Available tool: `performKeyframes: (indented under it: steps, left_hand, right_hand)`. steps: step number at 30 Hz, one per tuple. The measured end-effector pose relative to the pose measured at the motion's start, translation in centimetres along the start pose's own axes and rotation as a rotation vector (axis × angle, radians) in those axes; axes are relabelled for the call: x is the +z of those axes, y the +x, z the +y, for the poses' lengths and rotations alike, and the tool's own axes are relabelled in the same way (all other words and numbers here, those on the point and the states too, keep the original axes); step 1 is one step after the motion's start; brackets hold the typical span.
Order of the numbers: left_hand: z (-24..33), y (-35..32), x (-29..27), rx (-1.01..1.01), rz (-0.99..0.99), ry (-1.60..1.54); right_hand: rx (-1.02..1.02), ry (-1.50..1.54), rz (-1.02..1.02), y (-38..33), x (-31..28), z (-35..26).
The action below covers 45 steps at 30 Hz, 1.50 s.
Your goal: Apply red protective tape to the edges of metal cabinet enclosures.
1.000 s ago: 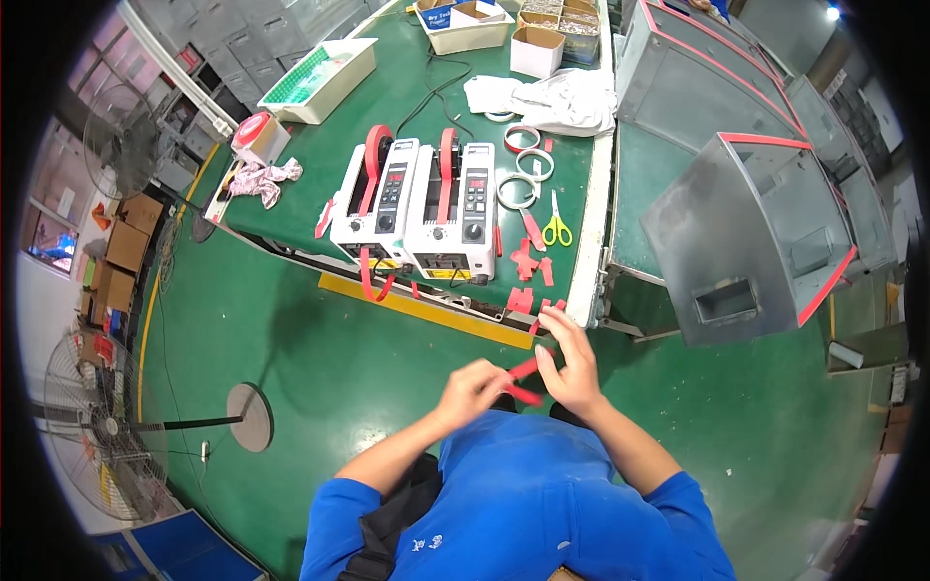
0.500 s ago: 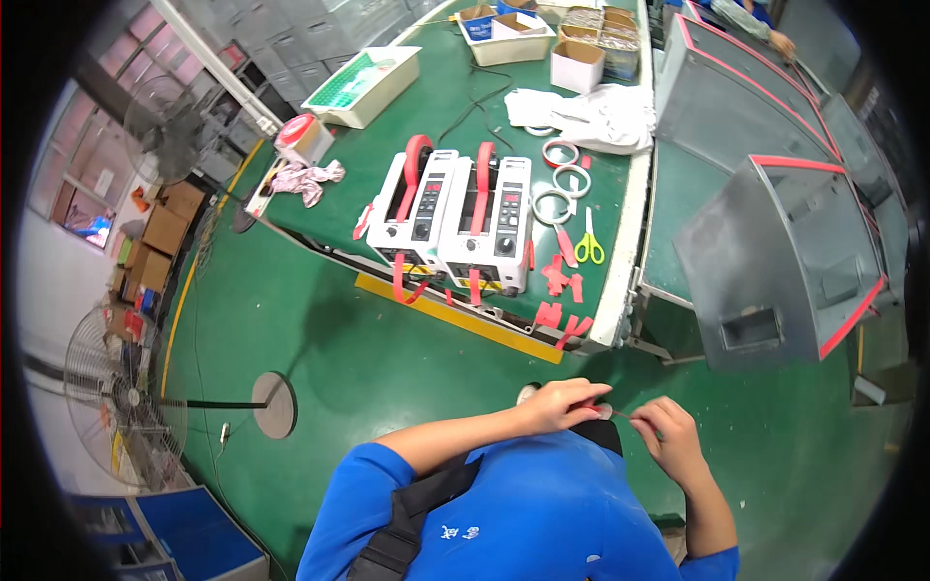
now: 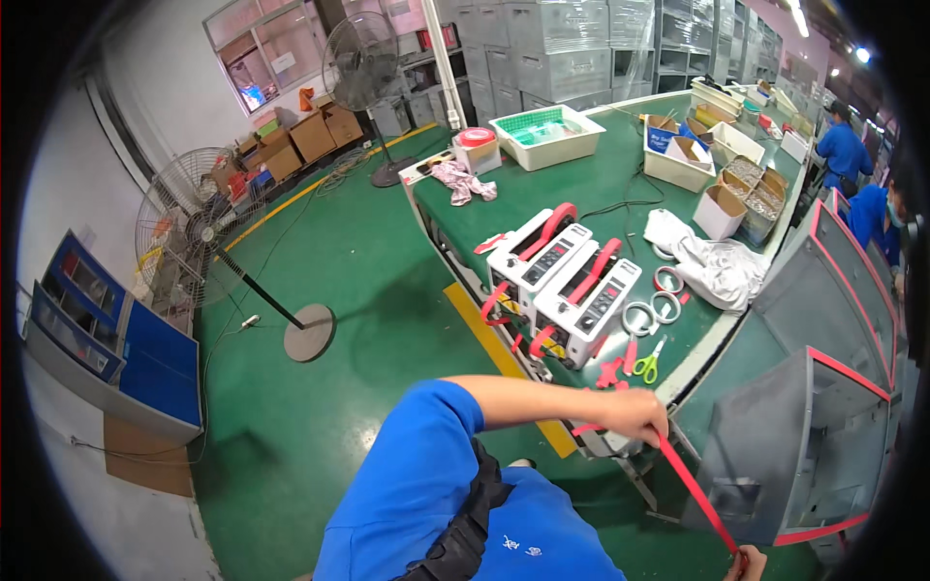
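Observation:
A long strip of red tape [image 3: 697, 489] stretches taut and slanted between my two hands. My left hand [image 3: 639, 414] reaches across in front of me, its fingers closed on the strip's upper end. At the lower edge, my right hand [image 3: 746, 564] pinches the other end and is partly cut off by the frame. Just beyond the strip, on the right, stands a grey metal housing [image 3: 751, 465] with red tape along its front edges. Close to my left hand, at the table corner, lie red tape pieces [image 3: 610, 374] and yellow-green scissors [image 3: 647, 364].
Two white tape dispensers [image 3: 586, 310] stand on the green table [image 3: 542, 208], beside tape rolls [image 3: 666, 305] and a white cloth [image 3: 722, 271]. More grey housings [image 3: 823, 281] are at the right. Co-workers in blue [image 3: 841, 150] are at the far right. A pedestal fan [image 3: 310, 331] stands left.
My hands have moved apart and to the right, drawing the red strip out between them. The view has swung, so the table sits further right and co-workers in blue show more fully.

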<state>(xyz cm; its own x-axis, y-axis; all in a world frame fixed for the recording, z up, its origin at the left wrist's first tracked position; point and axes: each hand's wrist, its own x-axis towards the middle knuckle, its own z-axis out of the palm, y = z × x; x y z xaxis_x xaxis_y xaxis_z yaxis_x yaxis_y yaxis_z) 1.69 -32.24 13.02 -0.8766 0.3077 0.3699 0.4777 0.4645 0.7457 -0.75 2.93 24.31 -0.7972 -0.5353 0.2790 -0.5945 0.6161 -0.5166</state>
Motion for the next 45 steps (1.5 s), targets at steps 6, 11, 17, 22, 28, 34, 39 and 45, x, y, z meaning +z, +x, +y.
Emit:
performKeyframes:
  steps: [6,11,17,22,28,34,39,45]
  left_hand:
    - [2.1,8.0,-2.6,-0.251,0.139,-0.232]
    - [2.8,11.0,2.8,-0.267,0.423,-0.596]
    - [0.9,14.4,5.4,-0.225,0.471,-0.674]
    - [0.9,16.8,1.0,-0.41,0.545,-0.658]
    - [-2.4,22.4,-1.7,-0.355,0.452,-0.847]
    - [-3.3,27.4,-3.3,-0.435,0.262,-0.812]
    - [-3.4,30.0,-3.3,-0.501,0.245,-0.764]
    - [-4.7,30.7,-3.7,-0.499,0.165,-0.687]
  right_hand:
    - [0.187,0.319,0.133,0.0,-2.8,8.2]
    - [0.306,0.43,0.303,0.4,-4.3,9.8]
    - [0.379,0.508,0.249,0.0,-6.4,12.2]
    - [0.387,0.419,0.236,3.3,-5.8,9.2]
    - [0.57,0.702,0.384,5.7,-5.5,7.9]
    - [0.659,0.765,0.294,5.7,-5.8,8.9]
    - [0.707,0.754,0.254,6.0,-6.1,9.4]
    - [0.813,0.771,0.337,6.9,-6.1,8.8]
